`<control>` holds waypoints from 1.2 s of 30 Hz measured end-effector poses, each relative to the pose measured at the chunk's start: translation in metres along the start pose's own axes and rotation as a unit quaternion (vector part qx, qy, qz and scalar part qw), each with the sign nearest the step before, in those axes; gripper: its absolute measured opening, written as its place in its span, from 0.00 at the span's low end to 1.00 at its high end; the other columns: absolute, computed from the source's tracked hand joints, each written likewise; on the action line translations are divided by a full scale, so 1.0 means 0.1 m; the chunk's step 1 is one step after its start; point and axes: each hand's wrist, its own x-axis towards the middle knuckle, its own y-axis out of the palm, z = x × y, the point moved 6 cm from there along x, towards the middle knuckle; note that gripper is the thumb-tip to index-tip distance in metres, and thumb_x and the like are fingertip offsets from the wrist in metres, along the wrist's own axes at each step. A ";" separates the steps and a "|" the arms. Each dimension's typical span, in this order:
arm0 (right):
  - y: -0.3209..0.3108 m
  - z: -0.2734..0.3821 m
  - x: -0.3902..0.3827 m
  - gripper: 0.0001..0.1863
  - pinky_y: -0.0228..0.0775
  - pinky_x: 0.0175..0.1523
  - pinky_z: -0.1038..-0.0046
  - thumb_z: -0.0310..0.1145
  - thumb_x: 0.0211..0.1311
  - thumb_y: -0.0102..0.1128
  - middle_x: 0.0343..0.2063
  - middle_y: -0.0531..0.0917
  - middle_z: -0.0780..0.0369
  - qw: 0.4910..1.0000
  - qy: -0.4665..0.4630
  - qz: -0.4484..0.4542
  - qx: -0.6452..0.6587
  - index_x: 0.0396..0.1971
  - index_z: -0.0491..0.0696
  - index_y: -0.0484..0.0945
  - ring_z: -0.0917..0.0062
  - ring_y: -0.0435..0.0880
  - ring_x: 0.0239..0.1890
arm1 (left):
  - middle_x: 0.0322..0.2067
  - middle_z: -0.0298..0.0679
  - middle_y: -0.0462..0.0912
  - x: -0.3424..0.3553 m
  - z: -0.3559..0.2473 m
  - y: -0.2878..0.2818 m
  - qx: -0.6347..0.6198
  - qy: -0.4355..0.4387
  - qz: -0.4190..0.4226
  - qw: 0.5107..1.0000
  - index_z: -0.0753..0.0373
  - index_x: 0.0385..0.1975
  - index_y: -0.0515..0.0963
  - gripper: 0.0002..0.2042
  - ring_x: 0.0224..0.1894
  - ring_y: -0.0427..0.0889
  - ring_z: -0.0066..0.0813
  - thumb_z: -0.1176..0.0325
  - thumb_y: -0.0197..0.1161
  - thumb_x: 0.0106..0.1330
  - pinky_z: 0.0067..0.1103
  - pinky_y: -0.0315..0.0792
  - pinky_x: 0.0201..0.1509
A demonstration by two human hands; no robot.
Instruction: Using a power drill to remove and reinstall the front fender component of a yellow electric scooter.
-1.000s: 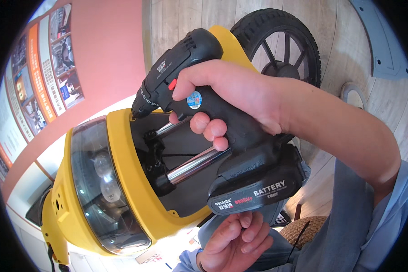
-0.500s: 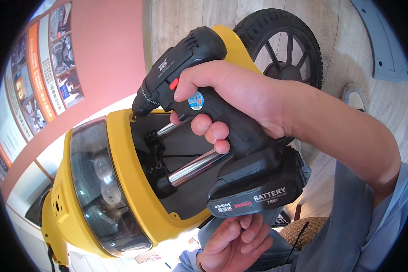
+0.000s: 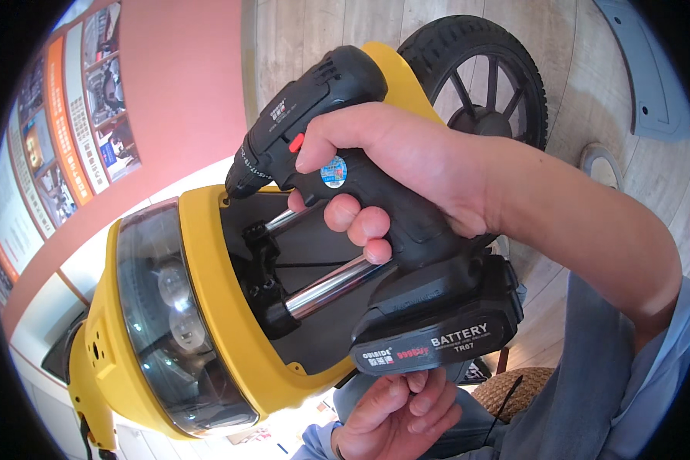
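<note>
Yellow housing (image 3: 215, 268) encloses round lamps (image 3: 188, 331) — right hand (image 3: 410, 149) grips a drill (image 3: 397, 203).

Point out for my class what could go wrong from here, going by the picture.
The black drill aims at a corner of the yellow shell; a slip might scratch the shell or the clear lens nearby. Only the right hand clearly grips the drill, so it could twist or tilt. The left hand is curled by the battery pack, whether touching I cannot tell, and might be bumped if the drill drops.
</note>
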 end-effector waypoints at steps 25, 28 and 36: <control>-0.01 0.10 0.06 0.12 0.70 0.24 0.76 0.37 0.59 0.48 0.12 0.74 0.63 0.999 0.007 0.035 -0.018 0.23 0.44 0.70 0.75 0.73 0.14 | 0.30 0.32 0.64 -0.04 0.06 0.00 0.000 -0.008 -0.016 1.000 0.60 0.43 0.67 0.08 0.28 0.63 0.18 0.64 0.51 0.72 0.18 0.61 0.34; 0.02 0.11 0.02 0.12 0.71 0.25 0.77 0.37 0.59 0.48 0.12 0.74 0.63 0.998 -0.004 0.044 -0.042 0.25 0.43 0.70 0.75 0.73 0.14 | 0.30 0.32 0.64 -0.06 0.06 0.00 -0.005 -0.007 -0.014 1.000 0.60 0.43 0.67 0.08 0.28 0.63 0.18 0.64 0.51 0.72 0.18 0.62 0.34; -0.06 0.20 0.03 0.12 0.72 0.25 0.77 0.37 0.59 0.49 0.12 0.74 0.64 0.998 -0.006 0.021 -0.067 0.26 0.43 0.70 0.75 0.74 0.14 | 0.29 0.32 0.63 -0.03 0.09 0.02 -0.005 -0.001 -0.065 0.998 0.60 0.42 0.67 0.08 0.27 0.63 0.18 0.64 0.51 0.73 0.18 0.61 0.34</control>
